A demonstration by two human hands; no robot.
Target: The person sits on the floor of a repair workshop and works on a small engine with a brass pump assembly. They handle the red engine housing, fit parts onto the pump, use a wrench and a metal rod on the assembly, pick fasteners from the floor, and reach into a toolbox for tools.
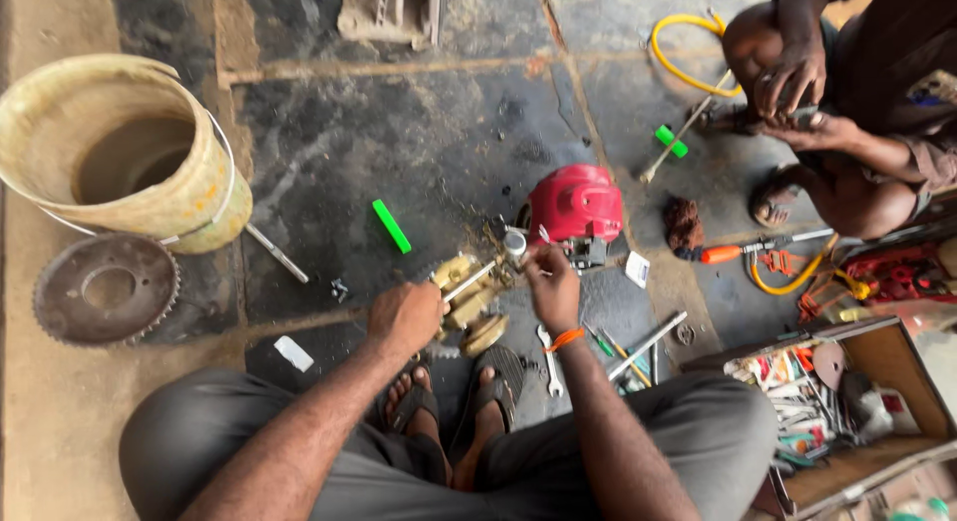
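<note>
1. A small engine [528, 257] with a red cover [576, 204] and a yellowish metal body [467, 294] is seen lying on the dark stone floor [399, 132], just ahead of the sandalled feet.
2. The left hand [404, 317] is laid on the yellowish end of the engine; the fingers are curled over it, pressed together, and a thin metal rod [469, 280] is seen running out from under them.
3. The right hand [551, 282] is held at the engine's middle, beside the red cover; the fingers are bunched as if pinching a small part, which cannot be made out. An orange band [565, 338] is worn on that wrist.
4. A spanner [548, 361] is lying on the floor just beside the right foot; a green plastic strip [391, 226] lies apart, left of the engine.
5. A toothed metal disc [105, 289] and a worn yellow bucket [130, 152] are placed at far left.
6. An open wooden toolbox [847, 411] is seen at lower right.
7. A second person [847, 102] is seated at upper right, both hands busy with a small object.
</note>
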